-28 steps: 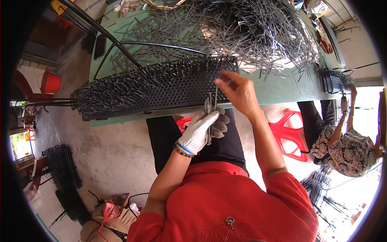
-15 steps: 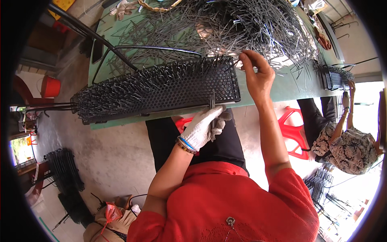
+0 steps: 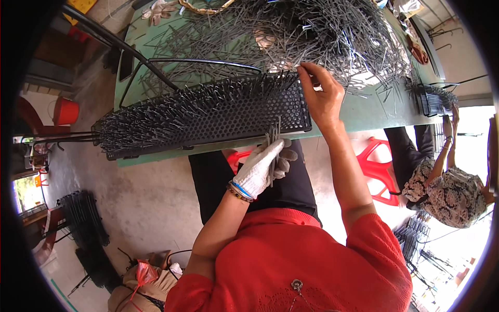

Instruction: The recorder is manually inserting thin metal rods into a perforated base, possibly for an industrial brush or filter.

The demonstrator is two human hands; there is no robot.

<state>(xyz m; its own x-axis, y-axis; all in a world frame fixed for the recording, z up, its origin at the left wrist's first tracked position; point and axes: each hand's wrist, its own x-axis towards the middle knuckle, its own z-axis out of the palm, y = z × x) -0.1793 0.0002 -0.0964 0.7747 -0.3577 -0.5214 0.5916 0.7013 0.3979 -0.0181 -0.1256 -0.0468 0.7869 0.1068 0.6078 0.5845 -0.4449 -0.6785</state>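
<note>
Before me lies a long black perforated metal panel (image 3: pixel 223 117), tilted, its holes bristling with thin dark strips (image 3: pixel 156 117) over the left and far parts. Bare holes show toward its near right end. My left hand (image 3: pixel 265 164), in a white glove, is closed around a small bundle of thin grey strips (image 3: pixel 273 138) just off the panel's near edge. My bare right hand (image 3: pixel 323 96) pinches thumb and forefinger together at the panel's far right corner. The end of a thin dark strip seems to be between those fingertips, mostly hidden.
A large heap of loose strips (image 3: pixel 332 36) covers the far side of the green table (image 3: pixel 358 117). Bent black rods (image 3: pixel 130 52) rise at the panel's left. On the right another person's hands (image 3: pixel 451 114) work at a similar rack (image 3: pixel 435 100). A red stool (image 3: pixel 375 169) stands below.
My right hand has moved left, onto the panel's far right corner. In my left hand the bundle of strips has fanned out slightly.
</note>
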